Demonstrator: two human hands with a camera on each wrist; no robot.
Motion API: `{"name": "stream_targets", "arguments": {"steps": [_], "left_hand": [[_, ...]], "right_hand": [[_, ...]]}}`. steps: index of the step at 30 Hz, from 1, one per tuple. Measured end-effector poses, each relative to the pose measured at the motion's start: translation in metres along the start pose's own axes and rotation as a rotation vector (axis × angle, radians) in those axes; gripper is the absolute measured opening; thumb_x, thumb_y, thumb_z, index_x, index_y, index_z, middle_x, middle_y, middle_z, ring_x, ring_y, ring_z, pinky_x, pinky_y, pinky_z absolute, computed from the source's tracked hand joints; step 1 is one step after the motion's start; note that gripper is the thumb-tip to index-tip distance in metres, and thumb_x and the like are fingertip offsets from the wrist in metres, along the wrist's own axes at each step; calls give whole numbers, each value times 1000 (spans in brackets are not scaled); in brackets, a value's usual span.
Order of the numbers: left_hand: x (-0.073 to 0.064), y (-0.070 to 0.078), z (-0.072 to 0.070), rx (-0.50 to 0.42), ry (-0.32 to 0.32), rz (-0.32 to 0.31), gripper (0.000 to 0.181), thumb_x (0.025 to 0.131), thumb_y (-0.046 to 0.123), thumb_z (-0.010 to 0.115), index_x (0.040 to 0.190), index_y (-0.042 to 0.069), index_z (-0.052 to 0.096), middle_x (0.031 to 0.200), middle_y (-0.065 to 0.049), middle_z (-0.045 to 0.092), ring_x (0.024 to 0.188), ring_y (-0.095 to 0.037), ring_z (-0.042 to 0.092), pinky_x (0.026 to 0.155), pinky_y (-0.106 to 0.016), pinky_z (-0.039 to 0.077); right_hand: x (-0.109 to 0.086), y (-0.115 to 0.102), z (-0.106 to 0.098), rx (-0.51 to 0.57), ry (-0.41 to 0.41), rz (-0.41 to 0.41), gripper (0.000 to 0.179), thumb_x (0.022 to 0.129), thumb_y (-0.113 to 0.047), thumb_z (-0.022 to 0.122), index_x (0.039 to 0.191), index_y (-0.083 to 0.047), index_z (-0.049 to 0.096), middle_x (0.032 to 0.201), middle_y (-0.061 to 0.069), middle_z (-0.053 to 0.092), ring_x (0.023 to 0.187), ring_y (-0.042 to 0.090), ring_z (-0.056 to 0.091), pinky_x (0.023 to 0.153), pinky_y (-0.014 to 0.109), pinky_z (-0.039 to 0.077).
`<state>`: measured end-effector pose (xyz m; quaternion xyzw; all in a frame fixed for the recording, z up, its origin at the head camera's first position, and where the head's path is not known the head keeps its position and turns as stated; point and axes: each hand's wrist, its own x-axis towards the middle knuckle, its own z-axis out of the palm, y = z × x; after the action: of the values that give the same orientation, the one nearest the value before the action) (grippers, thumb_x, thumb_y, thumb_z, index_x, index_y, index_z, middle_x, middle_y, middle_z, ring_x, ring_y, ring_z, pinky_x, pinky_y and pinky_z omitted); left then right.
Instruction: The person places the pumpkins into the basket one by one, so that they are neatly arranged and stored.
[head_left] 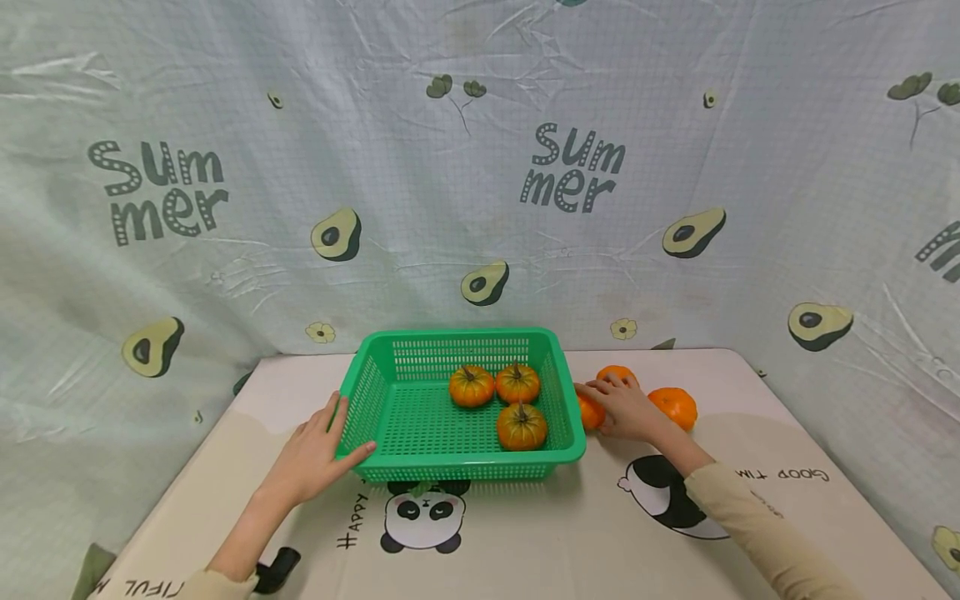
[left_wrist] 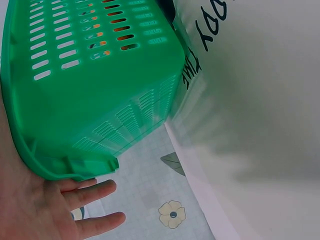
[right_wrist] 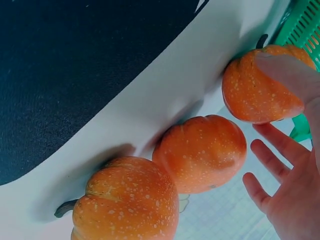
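A green plastic basket [head_left: 465,460] stands on the table with three small orange-green pumpkins in its right half; one is the front pumpkin [head_left: 522,427]. My left hand [head_left: 306,458] rests against the basket's left front corner, thumb along the rim and fingers straight in the left wrist view. Just outside the basket's right wall, my right hand [head_left: 628,412] holds a small orange pumpkin [right_wrist: 260,90], thumb over its side and fingertips at the opposite side. Two more orange pumpkins lie near that hand: the far pumpkin [right_wrist: 202,152] and the right pumpkin [head_left: 672,408].
A pale tablecloth [head_left: 540,542] printed with pandas and lettering covers the table. Behind it hangs a light curtain [head_left: 420,250] with avocado prints, meeting the table's back edge. More curtain runs along both sides.
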<state>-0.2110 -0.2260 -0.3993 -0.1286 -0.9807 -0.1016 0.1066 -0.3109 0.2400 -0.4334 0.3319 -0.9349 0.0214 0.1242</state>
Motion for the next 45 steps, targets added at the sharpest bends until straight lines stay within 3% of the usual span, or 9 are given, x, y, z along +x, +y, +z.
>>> {"name": "stream_targets", "arguments": {"steps": [6, 14, 22, 30, 45], "left_hand": [[-1, 0, 0, -6, -12, 2, 86, 84, 55, 46, 137, -9, 23, 143, -29, 19, 124, -46, 33, 96, -56, 33], [-1, 2, -1, -9, -6, 4, 86, 85, 55, 46, 137, -9, 23, 143, -29, 19, 124, -46, 34, 96, -55, 33], [-2, 3, -1, -5, -9, 4, 86, 85, 55, 46, 137, -9, 24, 143, -29, 19, 123, -46, 34, 96, -55, 33], [-1, 2, -1, -9, -11, 3, 86, 85, 55, 45, 137, -9, 23, 144, -29, 19, 123, -45, 34, 95, -55, 34], [0, 0, -2, 4, -12, 6, 87, 85, 55, 45, 137, -10, 23, 143, -30, 19, 123, -46, 34, 95, -56, 34]], "right_hand": [[-1, 1, 3, -6, 29, 31, 76, 62, -26, 80, 128, -13, 44, 115, 10, 56, 107, 31, 46, 88, 54, 36], [-7, -1, 0, 3, 94, 71, 73, 58, -32, 81, 115, -3, 46, 111, 12, 53, 106, 33, 45, 86, 53, 38], [-17, 0, -2, 59, 106, 34, 76, 63, -39, 77, 129, -19, 45, 117, 9, 53, 108, 30, 43, 83, 53, 38], [-28, 1, -2, 48, 130, 43, 65, 62, -39, 76, 117, -18, 49, 113, 6, 54, 103, 26, 43, 77, 45, 37], [-34, -3, -5, -87, 136, 102, 76, 54, -49, 80, 108, -9, 42, 100, 9, 55, 91, 25, 41, 68, 38, 36]]}}
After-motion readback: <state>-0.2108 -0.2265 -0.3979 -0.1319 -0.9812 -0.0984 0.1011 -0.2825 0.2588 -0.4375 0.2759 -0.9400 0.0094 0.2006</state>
